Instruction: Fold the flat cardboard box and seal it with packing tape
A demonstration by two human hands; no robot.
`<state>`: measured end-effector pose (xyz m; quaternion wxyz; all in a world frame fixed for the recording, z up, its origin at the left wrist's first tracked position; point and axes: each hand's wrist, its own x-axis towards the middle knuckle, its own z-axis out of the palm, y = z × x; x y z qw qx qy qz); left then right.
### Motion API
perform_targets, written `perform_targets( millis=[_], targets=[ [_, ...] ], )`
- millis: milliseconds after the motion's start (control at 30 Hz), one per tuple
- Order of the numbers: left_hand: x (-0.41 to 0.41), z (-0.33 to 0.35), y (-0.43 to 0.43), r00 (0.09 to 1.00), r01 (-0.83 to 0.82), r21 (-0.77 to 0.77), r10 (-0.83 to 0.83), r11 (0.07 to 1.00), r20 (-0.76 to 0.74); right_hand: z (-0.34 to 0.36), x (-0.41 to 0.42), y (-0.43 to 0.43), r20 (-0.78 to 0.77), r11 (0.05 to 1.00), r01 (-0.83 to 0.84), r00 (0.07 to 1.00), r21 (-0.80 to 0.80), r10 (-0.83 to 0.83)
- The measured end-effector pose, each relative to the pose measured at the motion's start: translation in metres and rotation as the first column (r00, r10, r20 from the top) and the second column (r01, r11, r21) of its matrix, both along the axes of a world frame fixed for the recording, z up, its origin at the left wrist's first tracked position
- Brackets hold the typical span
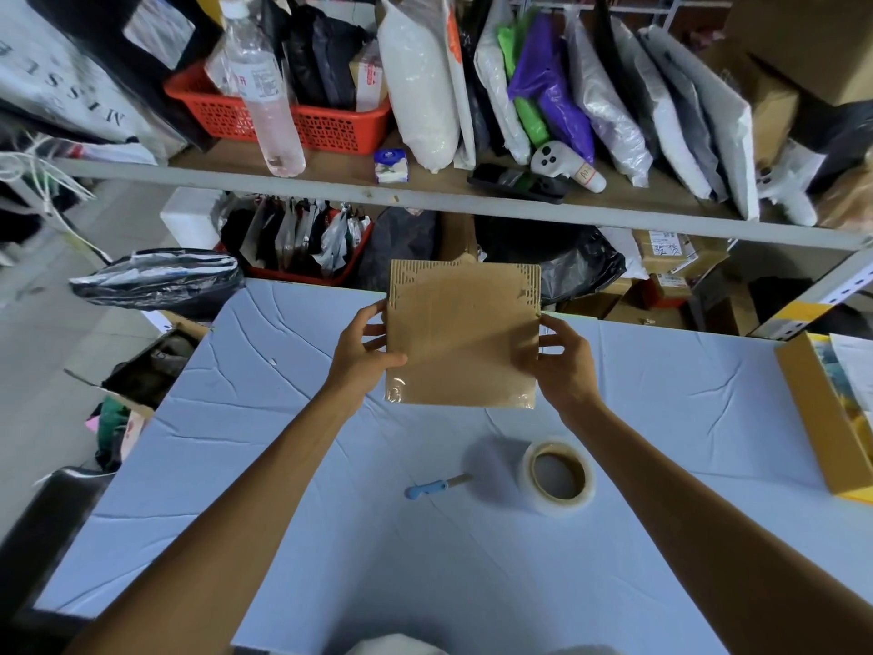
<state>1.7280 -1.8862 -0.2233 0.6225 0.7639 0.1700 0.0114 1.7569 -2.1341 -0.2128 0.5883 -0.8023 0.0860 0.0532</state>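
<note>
Head view: the brown, flat, square cardboard box [463, 338] is held in the air above the far middle of the light blue cloth-covered surface [330, 536], close to its far edge. It touches neither the surface nor anything on it. Its broad face is tilted toward the camera, which suits inspection of the panel and edges.

The left hand [363, 356] grasps the left edge of the box, thumb laid on the near face and fingers curled behind. The right hand [567, 366] grasps the right edge, its fingers wrapped round that edge. Gripping the two opposite edges leaves the face and the lower corners unobstructed and allows the box to be turned.

Glossy film shows at both lower corners of the box and along its lower edge. This reads as tape already applied there. Whether the remaining seams are sealed cannot be told, because the rear face is hidden. The corrugated flutes are exposed along the top edge.

The roll of clear packing tape [529, 479] lies flat on the surface, nearer the person and to the right of centre. The blue-handled cutter [427, 490] lies just left of it, apart from the roll. Both sit below the hands, within easy reach for the next strip.

An open yellow-brown carton [812, 418] stands at the right edge of the surface.
</note>
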Motion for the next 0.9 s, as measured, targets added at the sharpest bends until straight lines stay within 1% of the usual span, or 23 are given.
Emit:
perform_targets(
  millis=[100,233,400,500,600,733,800,900],
  targets=[
    [-0.001,-0.001,0.000,1.000,-0.017,0.021,0.016,1.000,0.010,-0.007,0.005,0.002,0.005,0.998,0.045,0.999,-0.045,-0.045],
    [0.000,-0.015,0.001,0.998,-0.034,0.023,0.035,0.999,-0.044,-0.018,0.007,0.010,-0.041,0.985,0.060,0.997,-0.161,-0.068],
    [-0.012,-0.049,0.002,0.992,-0.037,0.034,0.041,0.999,-0.120,-0.039,0.001,0.013,-0.081,0.979,0.050,0.994,-0.199,-0.067],
    [-0.021,-0.069,0.004,0.987,-0.024,-0.033,0.018,0.999,-0.157,-0.053,-0.007,0.012,-0.136,0.966,0.024,0.989,-0.256,-0.061],
    [-0.026,-0.078,0.005,0.985,0.019,-0.054,-0.028,0.998,-0.168,-0.066,-0.015,0.010,-0.172,0.955,0.038,0.981,-0.293,-0.092],
    [-0.023,-0.080,0.007,0.987,0.045,-0.029,-0.049,0.999,-0.155,-0.070,-0.019,0.011,-0.167,0.943,0.040,0.981,-0.329,-0.100],
    [-0.026,-0.083,0.012,0.981,0.083,0.026,-0.077,0.996,-0.177,-0.067,-0.023,0.014,-0.181,0.939,0.025,0.979,-0.344,-0.092],
    [-0.028,-0.073,0.019,0.963,0.177,0.118,-0.147,0.977,-0.226,-0.057,-0.025,0.014,-0.242,0.912,-0.044,0.968,-0.408,-0.062]
  ],
)
